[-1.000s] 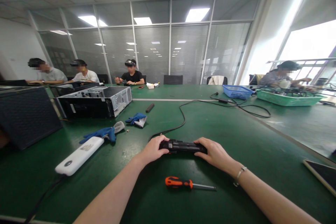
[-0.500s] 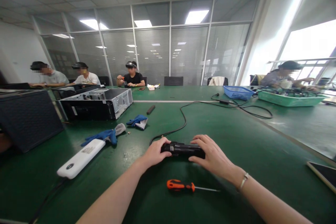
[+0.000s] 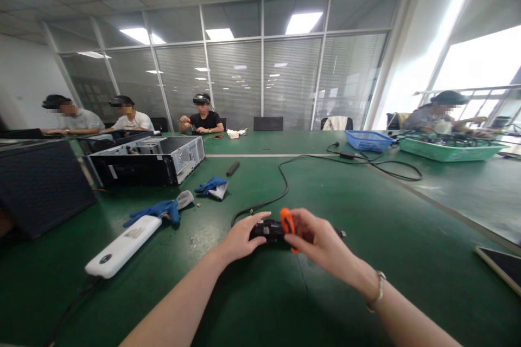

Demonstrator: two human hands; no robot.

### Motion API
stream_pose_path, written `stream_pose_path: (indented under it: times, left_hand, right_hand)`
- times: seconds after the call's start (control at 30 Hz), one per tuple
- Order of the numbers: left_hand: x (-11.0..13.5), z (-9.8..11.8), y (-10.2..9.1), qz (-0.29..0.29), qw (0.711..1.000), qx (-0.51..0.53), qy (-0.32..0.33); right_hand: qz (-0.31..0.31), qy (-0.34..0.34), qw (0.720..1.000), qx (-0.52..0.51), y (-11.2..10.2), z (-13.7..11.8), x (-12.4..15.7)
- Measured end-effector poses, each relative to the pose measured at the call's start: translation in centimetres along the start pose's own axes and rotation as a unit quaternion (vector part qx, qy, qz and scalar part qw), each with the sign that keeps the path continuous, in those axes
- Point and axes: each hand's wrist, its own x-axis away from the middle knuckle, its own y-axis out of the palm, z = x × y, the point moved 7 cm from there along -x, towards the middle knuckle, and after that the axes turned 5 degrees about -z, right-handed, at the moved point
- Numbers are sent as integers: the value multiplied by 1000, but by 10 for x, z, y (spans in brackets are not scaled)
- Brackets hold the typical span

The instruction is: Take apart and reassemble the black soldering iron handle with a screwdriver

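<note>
A black oblong device lies on the green table, partly hidden by my hands. My left hand grips its left end, thumb on the near side and fingers on the far side. In my right hand is a screwdriver with an orange and black handle, held above the device. Its thin shaft points down toward me and is blurred. A small metallic tip shows past the right hand; I cannot tell what it belongs to. A black cable runs from beside the left hand.
Left of me are a white power bank-like box, blue-grey gloves and an open computer case. A small dark bar lies further off. Blue and green baskets stand at right, a phone-like slab nearer. Several people sit around.
My right hand has let go of the device and picked up the screwdriver from the table, lifting it over the device. The left hand stays at the device's left end.
</note>
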Motion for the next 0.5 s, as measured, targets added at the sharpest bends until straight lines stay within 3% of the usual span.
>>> stream_pose_path:
  times: [0.1,0.17,0.27,0.33,0.43,0.5]
  left_hand:
    - [0,3,3,-30,999,-17,10]
    - [0,1,4,-37,999,-12,10]
    - [-2,-1,4,-31,999,-4,10]
    - [-3,-2,4,-27,1000,-1,12]
    - [-4,-1,4,-25,1000,1,12]
    - [-4,-1,5,-25,1000,0,7]
  right_hand:
    - [210,44,974,74,-52,31,7]
    - [253,74,953,151,-72,55,10]
    - [157,122,964,177,-74,96,3]
    - [61,168,972,156,-64,119,-1]
    - [-63,208,967,131,-43,136,-2]
    - [-99,214,963,130,-34,139,-3]
